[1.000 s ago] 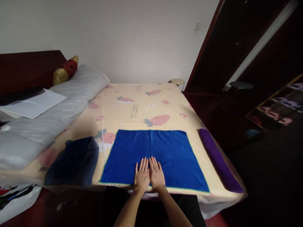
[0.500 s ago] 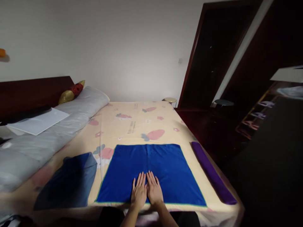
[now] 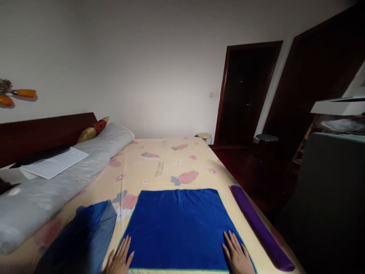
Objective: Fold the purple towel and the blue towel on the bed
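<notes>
A blue cloth (image 3: 176, 224) with a thin green edge lies spread out on the bed. My left hand (image 3: 119, 258) rests flat at its near left corner, fingers stretched out. At the near right edge of the cloth, my right hand (image 3: 237, 254) lies palm down with its fingers spread. Neither hand holds anything. To the right lies a long, narrow purple folded cloth (image 3: 259, 226), apart from my right hand. Left of my left hand is a crumpled dark blue cloth (image 3: 82, 236), partly in shadow.
The bed's patterned sheet (image 3: 159, 163) extends toward the wall. A long grey pillow (image 3: 71, 179) lies along the headboard (image 3: 48, 131), with a white flat sheet (image 3: 57, 161) on it. Two stools, a pale one (image 3: 204, 135) and a dark one (image 3: 267, 138), stand beyond the bed.
My hands have moved apart from the middle of the blue cloth, the left to its left edge and the right to its right edge. The view has tilted up.
</notes>
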{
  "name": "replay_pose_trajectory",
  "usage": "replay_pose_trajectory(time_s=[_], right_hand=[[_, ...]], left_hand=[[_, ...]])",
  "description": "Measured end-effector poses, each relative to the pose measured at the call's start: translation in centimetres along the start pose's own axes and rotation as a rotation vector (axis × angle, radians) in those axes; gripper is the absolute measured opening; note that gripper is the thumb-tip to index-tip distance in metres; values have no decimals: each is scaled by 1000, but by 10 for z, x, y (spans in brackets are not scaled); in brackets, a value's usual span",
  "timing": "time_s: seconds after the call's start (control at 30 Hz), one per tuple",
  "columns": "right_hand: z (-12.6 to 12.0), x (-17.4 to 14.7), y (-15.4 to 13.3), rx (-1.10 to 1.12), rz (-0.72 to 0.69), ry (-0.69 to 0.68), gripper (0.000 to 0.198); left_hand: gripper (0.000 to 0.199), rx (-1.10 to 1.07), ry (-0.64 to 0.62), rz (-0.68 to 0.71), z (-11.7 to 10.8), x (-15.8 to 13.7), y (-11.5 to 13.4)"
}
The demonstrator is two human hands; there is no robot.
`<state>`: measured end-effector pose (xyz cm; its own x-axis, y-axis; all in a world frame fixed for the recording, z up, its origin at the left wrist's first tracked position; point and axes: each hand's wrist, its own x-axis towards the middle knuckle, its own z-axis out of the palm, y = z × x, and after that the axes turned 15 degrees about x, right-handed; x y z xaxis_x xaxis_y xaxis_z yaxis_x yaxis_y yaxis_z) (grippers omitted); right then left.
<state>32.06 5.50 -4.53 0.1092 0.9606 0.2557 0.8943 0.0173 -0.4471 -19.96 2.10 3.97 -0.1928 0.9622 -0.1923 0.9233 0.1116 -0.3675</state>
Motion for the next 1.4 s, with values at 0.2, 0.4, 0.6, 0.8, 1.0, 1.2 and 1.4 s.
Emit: replay_pose_trajectory(time_s=[0.2,0.4,0.6,0.8,1.0,1.2,1.4], right_hand=[[-11,26,-48,18,53,-119,67],[17,44,-170,245,-103,-293,59],[42,52,-217,264,-124,-444,58],[54,68,-197,253,-169,-461,57],[37,87,-110,214,-181,-310,54],[-9,82,23,51,69,-219,64],[-10,76,34,-10,70,-186,65]], left_hand=[[57,-72,257,100,-32,27,19],[51,-210,367,270,-57,49,126],[63,-272,309,478,-73,57,190],[55,-291,315,498,-71,74,202],[52,-258,283,336,-35,90,143],[55,-98,223,43,0,91,30],[54,-73,241,52,3,90,24]])
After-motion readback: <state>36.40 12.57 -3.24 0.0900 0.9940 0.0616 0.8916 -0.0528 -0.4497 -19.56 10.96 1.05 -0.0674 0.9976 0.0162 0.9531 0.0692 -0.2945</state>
